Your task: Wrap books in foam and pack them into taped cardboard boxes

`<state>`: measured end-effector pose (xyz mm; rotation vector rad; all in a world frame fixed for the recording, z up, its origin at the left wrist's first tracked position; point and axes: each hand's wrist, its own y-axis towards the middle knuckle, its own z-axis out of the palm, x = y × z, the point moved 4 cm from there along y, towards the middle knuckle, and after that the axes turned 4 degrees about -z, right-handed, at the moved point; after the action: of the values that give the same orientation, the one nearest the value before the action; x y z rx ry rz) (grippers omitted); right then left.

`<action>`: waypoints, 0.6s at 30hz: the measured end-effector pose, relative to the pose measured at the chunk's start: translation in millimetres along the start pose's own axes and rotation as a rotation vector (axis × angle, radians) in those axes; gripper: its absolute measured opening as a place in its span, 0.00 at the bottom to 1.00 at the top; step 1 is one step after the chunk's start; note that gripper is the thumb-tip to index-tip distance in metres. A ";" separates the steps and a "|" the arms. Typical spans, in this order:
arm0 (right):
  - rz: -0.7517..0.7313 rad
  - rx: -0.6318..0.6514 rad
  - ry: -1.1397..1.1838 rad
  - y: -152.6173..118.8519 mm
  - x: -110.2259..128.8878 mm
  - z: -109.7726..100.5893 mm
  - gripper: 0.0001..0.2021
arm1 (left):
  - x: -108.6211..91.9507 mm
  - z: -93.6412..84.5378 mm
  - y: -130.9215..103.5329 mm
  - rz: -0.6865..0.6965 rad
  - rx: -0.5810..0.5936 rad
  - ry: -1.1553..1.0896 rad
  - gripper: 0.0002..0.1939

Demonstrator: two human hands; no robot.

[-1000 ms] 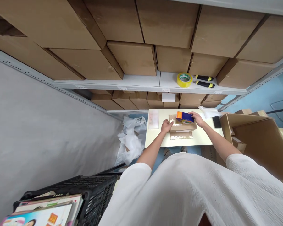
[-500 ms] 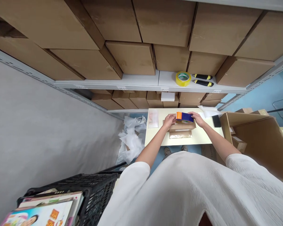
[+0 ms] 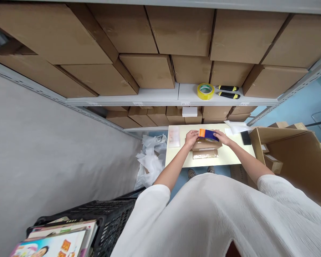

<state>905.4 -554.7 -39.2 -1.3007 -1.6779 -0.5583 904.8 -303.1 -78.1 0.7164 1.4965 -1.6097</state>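
On the pale yellow table sits a small cardboard box, with clear tape on its lower front flap. Above its top lies a blue and orange tape dispenser, tilted slightly. My right hand is closed around the dispenser's blue end. Beside its orange end is my left hand, fingers pinched together at the box's left top edge. Whatever sits between those left fingertips is too small to make out.
Cartons fill the shelves ahead, where a yellow tape roll and two utility knives lie. A large open carton stands right of the table, near a black phone-like object. Plastic wrap and a black crate are at left.
The dispenser has tilted a little, its blue end now slightly lower, with both hands staying beside it. The camera view has shifted slightly.
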 end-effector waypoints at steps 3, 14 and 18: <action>-0.071 0.049 -0.223 -6.7 11.9 3.8 0.33 | -1.7 -4.2 0.3 -0.001 -0.005 0.019 0.16; -0.188 0.098 -0.519 -6.9 37.7 3.0 0.31 | -23.0 -22.0 -11.3 0.111 -0.164 0.298 0.25; -0.202 0.138 -0.558 -4.8 41.5 3.2 0.27 | -23.9 -26.6 -13.7 0.107 -0.178 0.292 0.26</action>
<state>898.5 -532.6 -4.2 -1.2634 -2.2795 -0.1894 902.4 -273.0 -54.5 0.9428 1.7525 -1.3140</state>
